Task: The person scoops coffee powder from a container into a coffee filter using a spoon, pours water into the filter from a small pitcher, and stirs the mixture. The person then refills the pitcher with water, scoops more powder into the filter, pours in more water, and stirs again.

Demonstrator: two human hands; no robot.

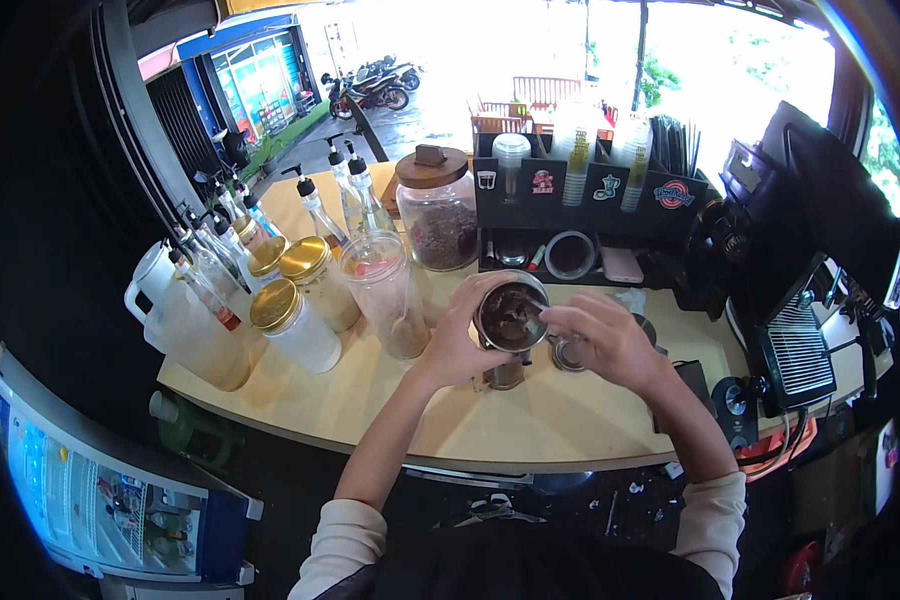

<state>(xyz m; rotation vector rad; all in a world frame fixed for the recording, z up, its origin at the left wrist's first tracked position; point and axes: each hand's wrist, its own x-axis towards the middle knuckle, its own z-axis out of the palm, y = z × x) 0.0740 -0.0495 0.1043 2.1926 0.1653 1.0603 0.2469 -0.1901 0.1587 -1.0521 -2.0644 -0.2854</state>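
Observation:
My left hand (457,338) is wrapped round a round metal cup (486,318), tilted so that its mouth faces me. Dark brown stuff coats the inside of the cup. At its right rim, my right hand (610,342) has its fingers pinched together; what they hold reaches toward the cup's inside but is too small to name. Under the cup, a small clear glass (507,376) stands on the wooden counter (450,425). Partly hidden behind my right hand lies a round metal piece (568,354).
Left of my hands stand a tall clear plastic container (382,290), gold-lidded jars (295,325), a pitcher (195,335) and several pump bottles (315,205). Behind are a wooden-lidded jar (440,225) and a black cup organizer (590,185). An espresso machine (795,355) stands right.

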